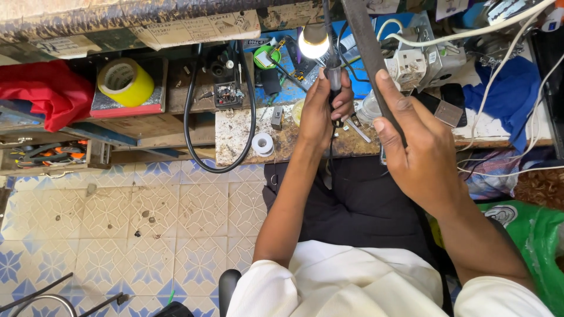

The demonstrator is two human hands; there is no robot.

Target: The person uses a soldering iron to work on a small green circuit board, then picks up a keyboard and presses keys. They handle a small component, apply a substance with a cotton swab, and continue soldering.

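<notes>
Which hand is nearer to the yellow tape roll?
The left hand. It is to the right of the yellow tape roll, holding a dark tool; the right hand is farther right, holding a flat bar.

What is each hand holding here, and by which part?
The left hand grips a dark soldering-iron-like tool around its handle. The right hand holds a long flat metal file by its lower end.

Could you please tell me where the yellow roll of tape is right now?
In the head view, the yellow roll of tape sits at upper left, on a flat board on the shelf, just right of the red cloth, well away from both hands.
</notes>
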